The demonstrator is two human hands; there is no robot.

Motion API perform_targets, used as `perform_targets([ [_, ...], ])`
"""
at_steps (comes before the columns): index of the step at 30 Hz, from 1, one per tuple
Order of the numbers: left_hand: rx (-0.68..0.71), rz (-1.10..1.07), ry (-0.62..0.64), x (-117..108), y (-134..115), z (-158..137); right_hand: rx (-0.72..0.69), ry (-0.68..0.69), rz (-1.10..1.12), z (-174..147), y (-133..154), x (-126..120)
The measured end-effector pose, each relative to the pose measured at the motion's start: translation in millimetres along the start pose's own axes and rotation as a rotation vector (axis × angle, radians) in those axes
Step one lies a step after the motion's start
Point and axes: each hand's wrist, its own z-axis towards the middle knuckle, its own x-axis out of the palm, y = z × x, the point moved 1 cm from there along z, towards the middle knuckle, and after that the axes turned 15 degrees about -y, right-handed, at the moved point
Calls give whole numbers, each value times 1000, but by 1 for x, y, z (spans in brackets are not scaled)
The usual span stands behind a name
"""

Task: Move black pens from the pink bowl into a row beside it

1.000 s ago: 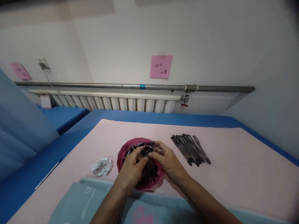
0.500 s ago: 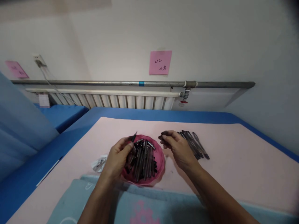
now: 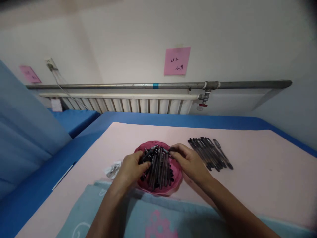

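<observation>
A round pink basket holds many dark pen pieces, mostly slim barrels with black ends. At its left side, my left hand is closed, thumb and fingers around a dark pen that slants over the pile. My right hand reaches over the right rim, its fingertips pinched together beside the upper end of the pile. What those fingertips hold, if anything, is hidden. To the right of this hand, a row of capped black pens lies side by side on the pink sheet.
A crumpled white wrapper lies left of the basket on the pink sheet. Light-blue patterned cloth covers the near edge. Behind the blue surface stand a radiator and a metal pipe.
Both hands have lowered to the basket, the right one moving in from beside it. The pointed dark piece in my left hand no longer sticks up. The view has shifted slightly left.
</observation>
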Motion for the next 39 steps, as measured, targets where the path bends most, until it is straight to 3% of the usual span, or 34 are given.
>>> perform_targets([
  [4,141,362,61,8,2,-7,-11,14,-4,-1,-3,1],
  [10,131,416,-114,21,10,-11,-11,16,-4,0,-1,1],
  [20,130,564,-99,30,4,-13,-38,31,-14,-1,0,1],
  [26,144,413,31,6,5,-5,-9,29,-14,-1,3,1],
  [32,-134,-355,301,-2,-8,-9,162,239,190,-10,6,9],
  [35,-254,-488,349,3,-12,-14,289,288,294,-16,6,13],
  [39,-312,-536,358,7,-11,-14,408,251,393,-21,7,16],
])
